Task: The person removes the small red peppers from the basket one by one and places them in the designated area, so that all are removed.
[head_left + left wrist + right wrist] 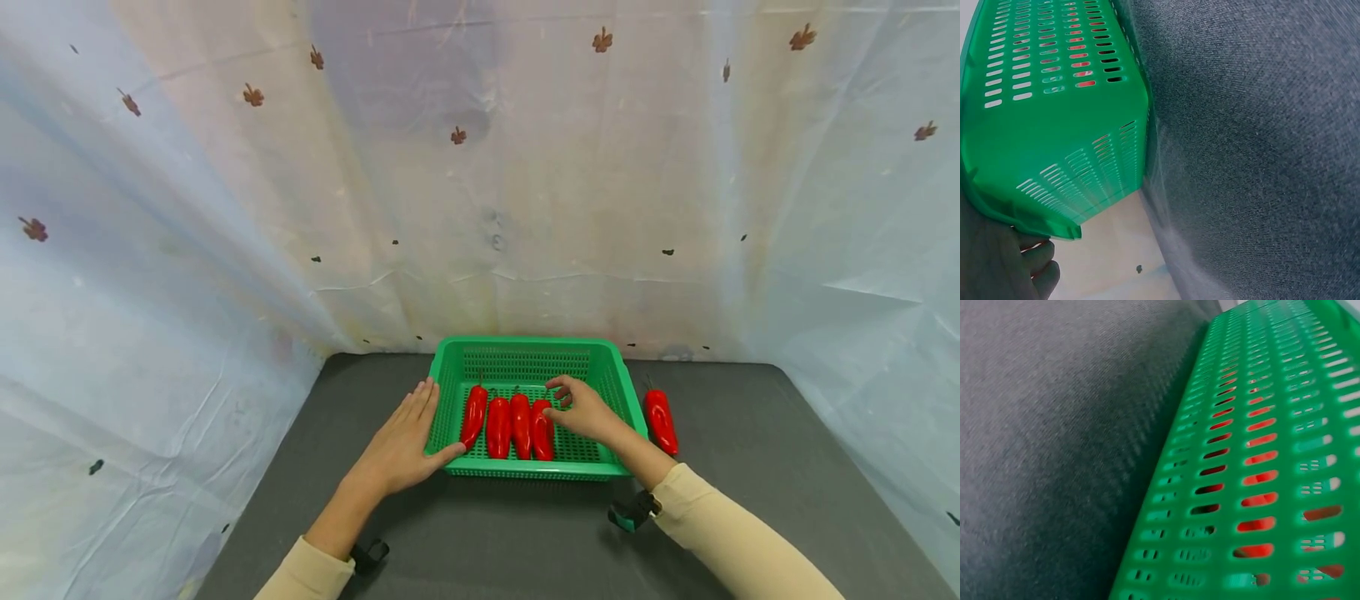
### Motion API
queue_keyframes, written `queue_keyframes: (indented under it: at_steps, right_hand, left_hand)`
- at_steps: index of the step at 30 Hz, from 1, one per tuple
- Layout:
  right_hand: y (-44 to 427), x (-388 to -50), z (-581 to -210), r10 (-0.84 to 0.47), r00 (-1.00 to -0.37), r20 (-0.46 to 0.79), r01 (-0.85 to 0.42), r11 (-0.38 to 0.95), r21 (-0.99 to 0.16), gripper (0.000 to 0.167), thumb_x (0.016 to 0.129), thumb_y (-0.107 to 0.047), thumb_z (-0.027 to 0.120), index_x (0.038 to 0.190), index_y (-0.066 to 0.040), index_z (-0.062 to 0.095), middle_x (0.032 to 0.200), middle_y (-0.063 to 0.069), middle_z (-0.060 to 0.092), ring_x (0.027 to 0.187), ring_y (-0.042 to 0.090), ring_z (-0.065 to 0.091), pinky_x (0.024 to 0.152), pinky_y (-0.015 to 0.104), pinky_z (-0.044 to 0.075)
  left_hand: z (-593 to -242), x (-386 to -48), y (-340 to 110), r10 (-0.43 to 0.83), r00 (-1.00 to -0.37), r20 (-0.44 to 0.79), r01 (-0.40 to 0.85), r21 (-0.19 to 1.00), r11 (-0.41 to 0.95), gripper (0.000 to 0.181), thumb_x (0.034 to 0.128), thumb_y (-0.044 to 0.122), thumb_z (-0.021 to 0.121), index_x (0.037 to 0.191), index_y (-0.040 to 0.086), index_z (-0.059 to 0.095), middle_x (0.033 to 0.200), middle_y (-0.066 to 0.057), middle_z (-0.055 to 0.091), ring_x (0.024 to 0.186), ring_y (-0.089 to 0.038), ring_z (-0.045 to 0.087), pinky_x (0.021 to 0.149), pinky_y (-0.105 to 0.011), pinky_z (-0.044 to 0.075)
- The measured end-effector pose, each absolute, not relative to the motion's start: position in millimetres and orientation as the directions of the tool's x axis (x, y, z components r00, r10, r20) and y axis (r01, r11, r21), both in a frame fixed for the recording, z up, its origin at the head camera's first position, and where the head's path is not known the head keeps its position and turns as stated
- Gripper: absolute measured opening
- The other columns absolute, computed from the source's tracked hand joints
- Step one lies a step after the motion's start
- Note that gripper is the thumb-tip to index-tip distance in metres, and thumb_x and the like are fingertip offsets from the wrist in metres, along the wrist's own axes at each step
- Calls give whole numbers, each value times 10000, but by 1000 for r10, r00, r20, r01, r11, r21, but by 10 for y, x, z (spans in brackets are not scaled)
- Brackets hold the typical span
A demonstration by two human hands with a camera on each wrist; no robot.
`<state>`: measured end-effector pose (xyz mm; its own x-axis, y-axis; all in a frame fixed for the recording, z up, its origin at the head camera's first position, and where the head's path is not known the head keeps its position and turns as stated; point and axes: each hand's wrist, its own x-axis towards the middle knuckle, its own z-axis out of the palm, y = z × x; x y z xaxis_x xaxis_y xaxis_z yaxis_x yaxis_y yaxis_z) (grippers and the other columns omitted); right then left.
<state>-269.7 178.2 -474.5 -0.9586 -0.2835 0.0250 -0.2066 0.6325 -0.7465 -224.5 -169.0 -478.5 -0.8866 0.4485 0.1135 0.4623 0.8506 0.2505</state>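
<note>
Several glossy red peppers (pixel 520 427) lie side by side in a green plastic basket (pixel 525 469), stems toward the back. My left hand (pixel 401 442) rests on the basket's left rim with straight fingers, its thumb reaching over the front left corner. In the left wrist view, part of that hand (pixel 1004 265) shows beside the rim. Inside the basket, my right hand (pixel 588 410) is over the rightmost pepper (pixel 542 437), its thumb at that pepper and its bent fingers apart from the thumb. The right wrist view shows only the slotted basket wall (pixel 1241 456), with red behind it.
Another red pepper (pixel 662 421) lies on the dark grey table (pixel 510 542), just right of the basket. Behind and beside the table hangs a pale plastic sheet (pixel 525 183) with leaf prints. The basket stands near the table's back edge.
</note>
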Motion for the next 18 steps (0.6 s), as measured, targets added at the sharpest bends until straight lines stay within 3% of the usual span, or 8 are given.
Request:
queue_keyframes:
  at_steps: [9,18]
  right_hand:
    - [1749,-2721,-4785,-294,-955,-40,-173,661,-730,534,982,-111,792,1431,66,564,1304,297,624,1147,465,646,863,516,611]
    - [1735,-2723,-4799,-304,-949,-80,-166,702,-693,581,972,-155,814,1449,50,551,1290,258,631,1125,399,648,884,517,601]
  left_hand:
    - [-4770,-2246,-1692,450,-887,106,462,249,851,1122,1006,782,487,1715,16,75,1800,-154,26,1669,-315,68,1347,-494,135]
    - [-4764,-2247,-1677,446,-889,103,457,254,852,1115,1009,776,493,1715,13,89,1800,-154,30,1669,-311,65,1347,-495,134]
